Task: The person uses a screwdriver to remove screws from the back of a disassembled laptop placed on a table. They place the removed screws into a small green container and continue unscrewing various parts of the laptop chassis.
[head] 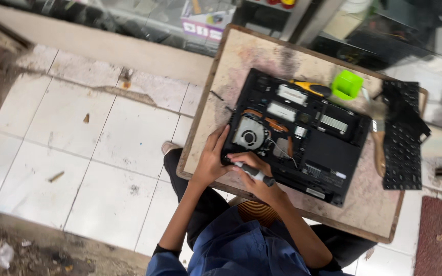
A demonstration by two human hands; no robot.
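An opened black laptop base (328,153) lies on a worn wooden table (241,66), its fan (250,137) and boards exposed. My left hand (212,158) rests on the laptop's near left corner, fingers against the edge beside the fan. My right hand (254,174) is closed around a screwdriver (256,174) with a grey and black handle, its tip pointing at that same corner.
A yellow and black screwdriver (310,88) and a bright green small container (347,85) sit at the laptop's far edge. A paintbrush (378,138) and a removed black keyboard (402,135) lie to the right. White tiled floor (103,153) spreads to the left.
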